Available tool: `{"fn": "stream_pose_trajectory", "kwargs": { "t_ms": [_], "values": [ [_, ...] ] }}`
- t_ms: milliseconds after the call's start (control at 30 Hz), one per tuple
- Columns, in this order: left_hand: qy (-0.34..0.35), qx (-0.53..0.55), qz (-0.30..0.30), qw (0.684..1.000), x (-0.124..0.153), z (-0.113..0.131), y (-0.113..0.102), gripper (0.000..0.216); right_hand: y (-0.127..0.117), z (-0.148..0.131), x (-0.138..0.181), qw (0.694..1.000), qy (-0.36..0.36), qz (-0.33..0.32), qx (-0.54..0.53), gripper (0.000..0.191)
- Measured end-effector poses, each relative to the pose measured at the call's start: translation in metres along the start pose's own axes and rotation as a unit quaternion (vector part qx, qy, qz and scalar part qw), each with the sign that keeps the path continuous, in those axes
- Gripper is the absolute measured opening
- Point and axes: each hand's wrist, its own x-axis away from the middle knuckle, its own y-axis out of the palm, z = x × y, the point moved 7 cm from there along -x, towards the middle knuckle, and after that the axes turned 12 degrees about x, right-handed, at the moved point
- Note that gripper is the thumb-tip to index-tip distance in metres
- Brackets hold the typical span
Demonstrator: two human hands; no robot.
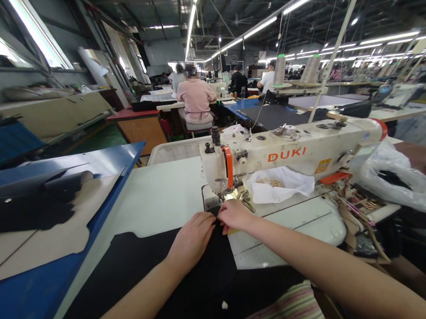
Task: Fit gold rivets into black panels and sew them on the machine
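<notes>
A white sewing machine (287,151) with orange trim stands in front of me. Black fabric (141,262) spreads over the pale machine table and hangs toward my lap, its narrow end lying by the presser foot (221,196). My left hand (192,236) rests on this end, fingers bent together and closed on its edge. Just beside it, my right hand (234,216) pinches the same piece close to the needle area. The two hands' fingertips almost meet. What lies under the fingers is hidden.
A white cloth-lined holder with gold chain (271,182) sits under the machine arm. At left, a blue table (27,288) carries dark and beige sheets. Plastic bags (396,174), straps and metal buckles (368,204) lie at right. A person in pink (196,100) sits ahead.
</notes>
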Motion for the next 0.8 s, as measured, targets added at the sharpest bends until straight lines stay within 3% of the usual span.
{"fn": "stream_pose_trajectory", "kwargs": {
  "t_ms": [167,400,600,700,800],
  "values": [
    [0.047,-0.041,0.020,0.998,-0.010,0.008,0.001,0.020,0.001,-0.002,-0.001,0.999,0.019,-0.025,0.017,0.019],
    [0.037,-0.021,0.054,0.998,-0.014,0.010,-0.002,0.020,0.002,0.000,-0.007,0.997,-0.020,-0.023,0.075,0.019],
    [0.028,0.005,0.051,0.998,-0.013,0.007,-0.001,0.019,-0.023,0.000,0.024,0.971,-0.111,0.117,0.177,0.015],
    [0.022,0.019,0.055,0.998,-0.013,0.004,0.000,0.017,-0.020,-0.002,0.050,0.911,-0.253,0.154,0.287,0.015],
    [0.019,0.028,0.056,0.998,-0.013,0.003,0.001,0.016,-0.003,-0.004,0.081,0.774,-0.441,0.176,0.420,0.018]
  ]
}}
